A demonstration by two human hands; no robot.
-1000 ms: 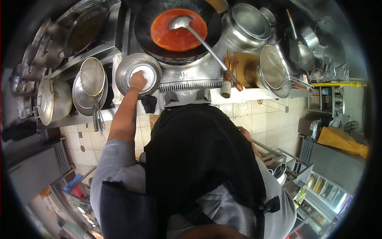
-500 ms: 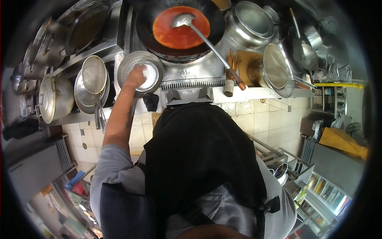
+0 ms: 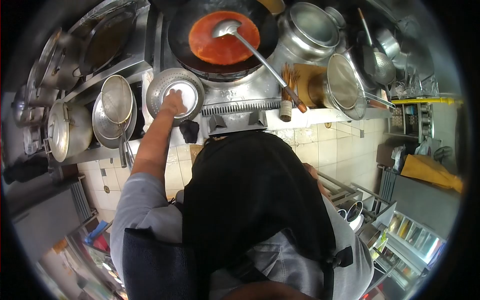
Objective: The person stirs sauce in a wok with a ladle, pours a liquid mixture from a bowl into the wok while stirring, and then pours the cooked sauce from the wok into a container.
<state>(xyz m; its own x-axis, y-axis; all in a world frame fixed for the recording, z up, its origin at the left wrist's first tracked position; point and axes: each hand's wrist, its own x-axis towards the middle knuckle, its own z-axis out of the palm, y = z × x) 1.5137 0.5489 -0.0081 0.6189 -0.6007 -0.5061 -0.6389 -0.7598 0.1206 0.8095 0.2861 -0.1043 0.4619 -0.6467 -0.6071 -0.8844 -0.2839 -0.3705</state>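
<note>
My left hand (image 3: 173,103) reaches over a small round dish of white contents (image 3: 186,97), its fingers bunched together at the left side of the white. What they pinch, if anything, is too small to make out. Under the dish lies a perforated metal colander (image 3: 156,88). Beside it on the stove, a black wok (image 3: 176,46) holds red liquid (image 3: 204,42). A steel ladle (image 3: 254,51) rests with its bowl in the liquid and its wooden-tipped handle over the wok's rim. My right hand (image 3: 313,172) shows only as a sliver beside the black apron; its fingers are hidden.
A bamboo brush (image 3: 287,97) stands near the ladle handle. Wire strainers (image 3: 343,82) and a large steel pot (image 3: 312,32) are on the right. More strainers (image 3: 116,99) and a lidded pot (image 3: 70,131) line the left. A black cloth (image 3: 189,131) hangs at the counter edge.
My left hand has shifted slightly down over the dish, its fingers now farther inside the rim. A sliver of my right hand has come into view beside the apron. The view has shifted slightly.
</note>
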